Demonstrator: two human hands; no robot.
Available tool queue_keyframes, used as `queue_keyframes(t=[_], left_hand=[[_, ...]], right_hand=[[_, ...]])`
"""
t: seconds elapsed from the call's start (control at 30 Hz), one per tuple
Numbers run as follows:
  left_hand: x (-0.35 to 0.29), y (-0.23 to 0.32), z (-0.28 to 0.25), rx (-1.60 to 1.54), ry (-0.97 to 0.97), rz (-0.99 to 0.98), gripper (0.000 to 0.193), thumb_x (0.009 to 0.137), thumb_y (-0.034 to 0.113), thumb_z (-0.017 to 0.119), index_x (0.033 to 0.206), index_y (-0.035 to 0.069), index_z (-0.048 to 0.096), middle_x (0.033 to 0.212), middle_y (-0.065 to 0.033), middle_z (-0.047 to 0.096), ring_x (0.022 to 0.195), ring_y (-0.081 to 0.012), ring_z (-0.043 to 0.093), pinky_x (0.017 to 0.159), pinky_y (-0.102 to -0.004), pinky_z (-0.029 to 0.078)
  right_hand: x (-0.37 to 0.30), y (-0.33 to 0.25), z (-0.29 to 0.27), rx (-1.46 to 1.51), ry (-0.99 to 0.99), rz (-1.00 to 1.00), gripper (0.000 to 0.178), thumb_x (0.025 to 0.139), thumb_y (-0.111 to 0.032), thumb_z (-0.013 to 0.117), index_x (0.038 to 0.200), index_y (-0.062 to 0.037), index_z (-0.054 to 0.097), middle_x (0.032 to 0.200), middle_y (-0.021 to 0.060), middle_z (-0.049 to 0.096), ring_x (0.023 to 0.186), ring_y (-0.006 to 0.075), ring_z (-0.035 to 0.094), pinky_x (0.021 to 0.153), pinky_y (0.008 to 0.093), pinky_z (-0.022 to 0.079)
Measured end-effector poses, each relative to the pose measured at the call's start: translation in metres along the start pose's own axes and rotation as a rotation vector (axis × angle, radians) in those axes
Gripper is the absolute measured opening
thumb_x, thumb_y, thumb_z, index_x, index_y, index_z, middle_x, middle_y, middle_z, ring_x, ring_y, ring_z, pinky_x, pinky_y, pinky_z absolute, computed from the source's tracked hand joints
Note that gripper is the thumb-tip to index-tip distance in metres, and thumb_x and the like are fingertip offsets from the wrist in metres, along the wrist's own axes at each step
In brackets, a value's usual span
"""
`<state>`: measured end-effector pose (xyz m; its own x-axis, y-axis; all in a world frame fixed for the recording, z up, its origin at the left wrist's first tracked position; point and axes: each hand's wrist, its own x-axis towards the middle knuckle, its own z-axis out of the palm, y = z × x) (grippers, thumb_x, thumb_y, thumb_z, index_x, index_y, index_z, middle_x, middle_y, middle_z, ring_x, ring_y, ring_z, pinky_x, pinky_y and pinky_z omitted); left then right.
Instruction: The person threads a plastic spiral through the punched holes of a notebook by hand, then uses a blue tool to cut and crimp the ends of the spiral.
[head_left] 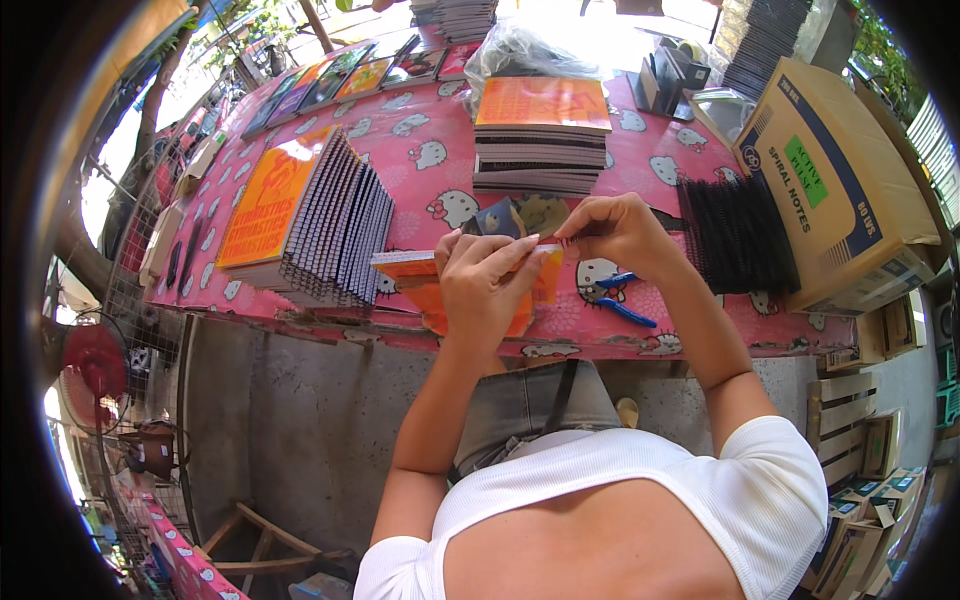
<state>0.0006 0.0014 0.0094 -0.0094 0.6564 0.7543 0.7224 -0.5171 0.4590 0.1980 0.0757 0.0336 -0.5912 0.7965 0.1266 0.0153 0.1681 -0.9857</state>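
My left hand (482,278) grips an orange-covered notebook (408,264), its edge turned up, close to the table's front edge. At the right end of that edge, my right hand (625,232) is closed in a pinch. A thin dark strand seems to run between the fingertips, too small to name. Just right of the notebook lie blue-handled cutting pliers (625,302). Black spiral binding coils (738,238) lie in a bundle beyond my right wrist. Behind my hands are small dark picture-covered items (515,215), partly hidden.
A tall stack of spiral-bound orange notebooks (310,222) stands left, another orange-topped stack (540,135) at centre back. A large cardboard box (835,190) fills the right side. Assorted notebooks (345,80) line the far left edge; clear plastic (515,50) lies behind. The pink patterned cloth (410,180) covers the table.
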Motion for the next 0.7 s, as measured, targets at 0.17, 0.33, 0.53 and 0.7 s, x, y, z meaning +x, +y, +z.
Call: queue_keyframes(t=[0.17, 0.33, 0.53, 0.7], left_hand=[[0.0, 0.0, -0.001, 0.046, -0.002, 0.0, 0.016, 0.076, 0.023, 0.075, 0.086, 0.011, 0.075, 0.076, 0.0019, 0.067, 0.076, -0.0154, 0.057, 0.091, -0.039, 0.035], [-0.005, 0.003, -0.001, 0.047, -0.002, -0.006, 0.017, 0.075, 0.022, 0.076, 0.087, 0.011, 0.075, 0.079, 0.0027, 0.068, 0.078, -0.015, 0.056, 0.091, -0.0383, 0.034], [-0.008, 0.001, 0.0, 0.046, 0.028, 0.042, 0.017, 0.073, 0.019, 0.077, 0.088, 0.012, 0.075, 0.082, 0.0031, 0.069, 0.081, -0.0162, 0.056, 0.089, -0.0372, 0.035], [-0.027, -0.005, -0.005, 0.024, 0.071, 0.179, 0.021, 0.07, 0.018, 0.078, 0.091, 0.016, 0.075, 0.092, 0.0024, 0.069, 0.092, -0.0186, 0.057, 0.093, -0.039, 0.035]], right_hand=[[-0.003, -0.003, 0.004, -0.163, -0.005, -0.151, 0.019, 0.073, 0.009, 0.072, 0.091, 0.0022, 0.07, 0.086, 0.0059, 0.068, 0.079, 0.0106, 0.064, 0.071, 0.0248, 0.052], [-0.003, -0.01, -0.003, -0.414, -0.12, -0.025, 0.017, 0.076, 0.007, 0.071, 0.092, 0.0029, 0.069, 0.086, 0.0054, 0.067, 0.08, 0.01, 0.063, 0.072, 0.0244, 0.055], [-0.003, -0.004, 0.0, -0.223, -0.007, -0.091, 0.019, 0.075, 0.005, 0.074, 0.093, 0.0012, 0.071, 0.085, 0.0042, 0.067, 0.08, 0.0088, 0.063, 0.067, 0.0232, 0.053], [-0.008, -0.007, -0.005, -0.334, -0.178, -0.235, 0.021, 0.068, 0.004, 0.078, 0.088, -0.0014, 0.074, 0.085, 0.0049, 0.066, 0.077, 0.0105, 0.063, 0.065, 0.0243, 0.051]])
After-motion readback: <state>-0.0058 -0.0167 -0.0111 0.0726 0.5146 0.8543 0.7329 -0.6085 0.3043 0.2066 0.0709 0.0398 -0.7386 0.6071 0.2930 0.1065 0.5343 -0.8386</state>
